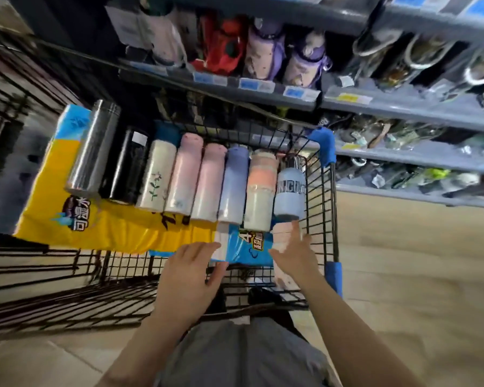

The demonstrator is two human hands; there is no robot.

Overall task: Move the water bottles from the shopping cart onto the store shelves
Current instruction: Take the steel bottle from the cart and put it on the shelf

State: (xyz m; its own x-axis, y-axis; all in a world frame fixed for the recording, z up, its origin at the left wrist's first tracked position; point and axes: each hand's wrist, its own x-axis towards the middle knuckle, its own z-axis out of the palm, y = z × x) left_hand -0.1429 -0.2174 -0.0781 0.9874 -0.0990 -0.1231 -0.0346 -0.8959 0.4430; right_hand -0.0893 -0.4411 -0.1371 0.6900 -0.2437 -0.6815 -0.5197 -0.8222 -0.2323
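Several water bottles lie side by side in the black wire shopping cart (320,191): a steel one (91,148), a black one (125,166), a cream one with a flower (157,177), two pink ones (183,174), a lilac one (232,185), a peach-banded one (260,191) and a pale blue one (289,188). They rest on a yellow and blue plastic pack (101,227). My left hand (192,275) hovers open over the cart's near edge. My right hand (294,252) is open, its fingertips just below the pale blue bottle.
Grey store shelves (403,107) run along the back and right, stocked with red and purple bottles above and clear bottles lower down. Blue handle caps (326,146) mark the cart's right corners. Tan floor lies to the right.
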